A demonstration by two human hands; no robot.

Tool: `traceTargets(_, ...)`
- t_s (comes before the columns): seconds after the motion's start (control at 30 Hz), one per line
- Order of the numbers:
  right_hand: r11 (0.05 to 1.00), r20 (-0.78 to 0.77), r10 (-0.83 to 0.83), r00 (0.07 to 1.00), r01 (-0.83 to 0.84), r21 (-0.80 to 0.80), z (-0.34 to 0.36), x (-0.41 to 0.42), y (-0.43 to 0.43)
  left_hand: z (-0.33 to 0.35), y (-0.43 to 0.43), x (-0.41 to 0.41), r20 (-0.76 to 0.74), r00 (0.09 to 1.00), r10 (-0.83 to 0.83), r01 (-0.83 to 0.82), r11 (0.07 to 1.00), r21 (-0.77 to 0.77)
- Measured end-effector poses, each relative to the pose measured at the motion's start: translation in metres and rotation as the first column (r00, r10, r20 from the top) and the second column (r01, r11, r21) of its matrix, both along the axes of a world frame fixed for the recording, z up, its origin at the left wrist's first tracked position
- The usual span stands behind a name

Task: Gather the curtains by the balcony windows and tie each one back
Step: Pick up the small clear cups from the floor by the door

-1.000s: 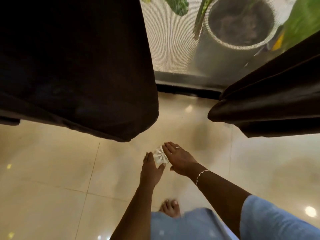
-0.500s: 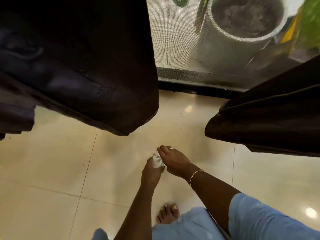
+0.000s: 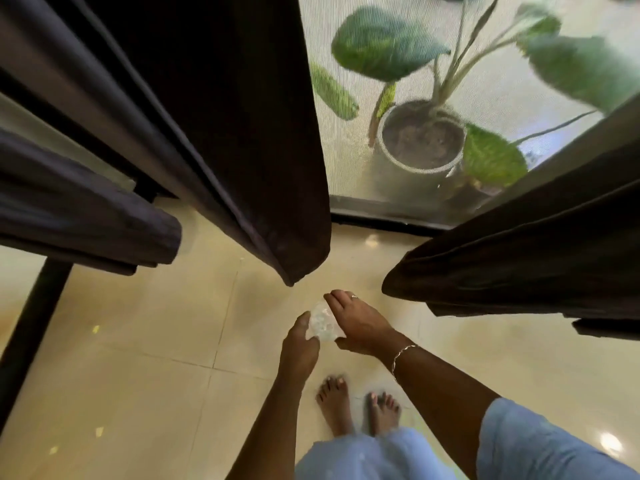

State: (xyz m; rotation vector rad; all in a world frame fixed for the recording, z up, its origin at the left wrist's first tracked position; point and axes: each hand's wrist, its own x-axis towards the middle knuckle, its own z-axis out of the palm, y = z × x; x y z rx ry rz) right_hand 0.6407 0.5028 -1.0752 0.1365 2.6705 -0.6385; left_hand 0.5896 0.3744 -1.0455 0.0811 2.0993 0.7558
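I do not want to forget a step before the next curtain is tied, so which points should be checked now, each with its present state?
1. Hands free to gather fabric: not ok. The left hand and right hand both pinch a small whitish piece.
2. That piece is a tie-back: cannot tell; it is blurred.
3. Middle curtain tied: not ok; it hangs loose, no tie in view.
4. Right curtain tied: cannot tell; only its folded lower end shows.
5. Middle curtain close to the hands: ok; its hem hangs just beyond them.
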Motion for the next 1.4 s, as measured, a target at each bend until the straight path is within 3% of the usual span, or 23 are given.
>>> traceTargets(0.33, 0.982, -0.114, -0.187, 0.976, 0.186, -0.018, 0.205, 0.017, 0.004, 0.207, 0.007, 0.001, -0.018, 0.996, 0.087, -0.081, 0.976, 0.204)
traceTargets(0.6, 0.924, -0.187, -0.381, 0.905, 0.381, -0.039, 0.3, 0.033, -0.007, 0.294, -0.002, -0.011, 0.069, 0.993, 0.093, -0.112, 0.922, 0.37)
traceTargets(1.03, 0.764, -0.295, -0.632, 0.716, 0.64, -0.081, 0.389, 0.127, -0.034, 0.364, 0.0, 0.03, 0.078, 0.947, -0.312, 0.215, 0.795, 0.568)
traceTargets(1.4, 0.524, -0.301, -0.824, 0.48, 0.848, -0.083, 0.415, 0.274, 0.018, 0.388, 0.099, 0.164, 0.098, 0.829, -0.551, 0.388, 0.692, 0.609)
